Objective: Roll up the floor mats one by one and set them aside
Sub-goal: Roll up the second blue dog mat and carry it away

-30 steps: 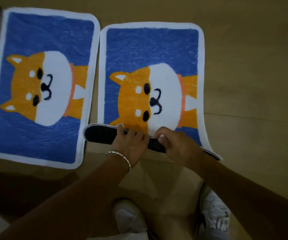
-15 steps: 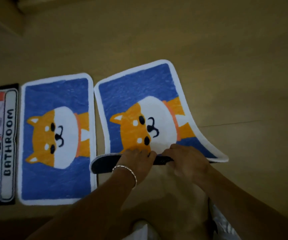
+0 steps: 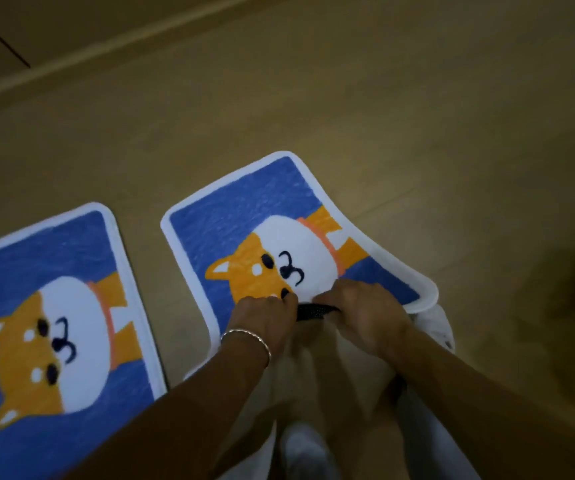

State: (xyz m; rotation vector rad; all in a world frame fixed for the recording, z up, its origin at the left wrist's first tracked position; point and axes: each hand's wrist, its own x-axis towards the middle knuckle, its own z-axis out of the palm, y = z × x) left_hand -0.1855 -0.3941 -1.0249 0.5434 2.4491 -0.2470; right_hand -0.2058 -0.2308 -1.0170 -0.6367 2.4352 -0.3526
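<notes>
Two blue floor mats with a white border and an orange-and-white dog lie on the wooden floor. The right mat [image 3: 244,216] is partly rolled at its near end, its black underside [image 3: 315,311] showing between my hands. My left hand [image 3: 265,318], a silver bracelet on its wrist, and my right hand [image 3: 365,313] both grip that rolled edge. The mat's near right corner curls up off the floor. The left mat [image 3: 47,306] lies flat and untouched.
My legs in light trousers and a white shoe [image 3: 306,448] are right below the rolled mat. Bare wooden floor [image 3: 417,116] spreads beyond and to the right. A skirting line [image 3: 106,43] runs across the far left.
The roll has advanced up the right mat, now reaching the dog's face. The view has swung to the right, so the bathroom mat at far left is out of sight.
</notes>
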